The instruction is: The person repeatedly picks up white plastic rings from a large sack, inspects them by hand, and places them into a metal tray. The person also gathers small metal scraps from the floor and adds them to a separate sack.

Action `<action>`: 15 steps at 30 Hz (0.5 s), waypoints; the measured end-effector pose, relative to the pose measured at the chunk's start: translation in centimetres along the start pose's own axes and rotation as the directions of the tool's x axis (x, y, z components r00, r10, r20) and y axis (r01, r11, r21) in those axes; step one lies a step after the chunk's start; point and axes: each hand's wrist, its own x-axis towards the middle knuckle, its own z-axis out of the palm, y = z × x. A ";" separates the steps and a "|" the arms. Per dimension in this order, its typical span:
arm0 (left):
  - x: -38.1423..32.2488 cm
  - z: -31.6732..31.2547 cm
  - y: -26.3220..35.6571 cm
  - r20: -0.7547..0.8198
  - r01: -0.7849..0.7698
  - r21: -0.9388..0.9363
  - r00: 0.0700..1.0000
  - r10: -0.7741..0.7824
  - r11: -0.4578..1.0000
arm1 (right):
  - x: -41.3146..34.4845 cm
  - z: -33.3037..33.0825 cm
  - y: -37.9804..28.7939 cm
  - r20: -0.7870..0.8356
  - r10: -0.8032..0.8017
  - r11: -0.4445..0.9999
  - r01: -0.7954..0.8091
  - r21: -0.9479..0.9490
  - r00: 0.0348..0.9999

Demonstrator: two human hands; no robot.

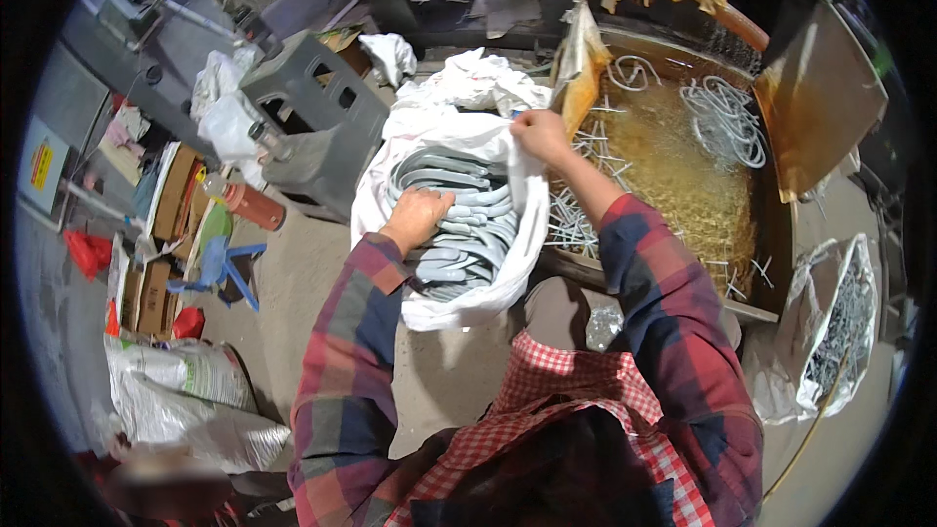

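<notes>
A white woven sack (528, 249) stands before me with its mouth spread wide. Inside it, curved grey plastic pieces (479, 216) lie nested in a stack. My left hand (423, 216) rests on the stack's left side with its fingers curled; whether it grips a piece is hidden. At the sack's far right rim, my right hand (540, 135) pinches the white fabric. More crumpled white sacking (468, 80) lies just beyond the sack.
On the right, a water-filled tank (754, 313) holds pale sprues (575, 223) and coiled grey strands (725, 121). A grey plastic step stool (322, 161) stands left of the sack. A blue stool (219, 271), a red-brown flask (256, 206) and a sack of scraps (842, 337) are nearby. A blurred person (168, 483) appears bottom left.
</notes>
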 end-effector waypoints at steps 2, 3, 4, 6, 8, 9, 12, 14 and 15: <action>0.9 0.4 0.7 -0.146 -0.030 -0.137 0.989 0.010 0.990 | -0.7 0.1 -1.3 -0.096 -0.070 0.996 0.065 -0.054 0.993; 1.4 0.5 1.0 -0.132 -0.011 -0.220 0.991 -0.018 0.975 | -0.9 -0.3 -1.9 -0.107 -0.056 0.996 0.048 -0.079 0.993; 1.8 0.6 1.4 -0.085 0.072 -0.227 0.992 -0.094 0.971 | -1.4 -0.4 -2.3 -0.146 -0.038 0.997 0.027 -0.073 0.989; 2.5 1.1 1.5 0.158 0.194 -0.177 0.973 -0.166 0.965 | -2.5 -0.6 -3.0 -0.094 -0.057 0.995 0.049 -0.085 0.994; 2.7 2.0 0.9 0.129 0.207 -0.173 0.974 -0.186 0.963 | -3.1 -1.3 -3.2 -0.029 -0.166 0.982 0.163 -0.094 0.986; 2.3 2.6 0.4 0.038 0.135 -0.204 0.991 -0.130 0.970 | -3.3 -1.6 -3.1 -0.022 -0.145 0.989 0.144 -0.030 0.989; 0.9 4.2 -0.9 0.150 0.164 -0.149 0.978 -0.141 0.975 | -4.2 -2.5 -2.3 -0.065 -0.107 0.992 0.111 0.061 0.992; 1.0 3.5 -1.6 0.330 0.259 -0.196 0.926 -0.185 0.946 | -4.7 -3.7 -1.2 -0.110 -0.111 0.980 0.128 0.155 0.988; 1.4 2.4 -1.7 0.376 0.260 -0.246 0.913 -0.156 0.934 | -5.2 -4.3 -0.4 -0.147 -0.086 0.963 0.120 0.239 0.985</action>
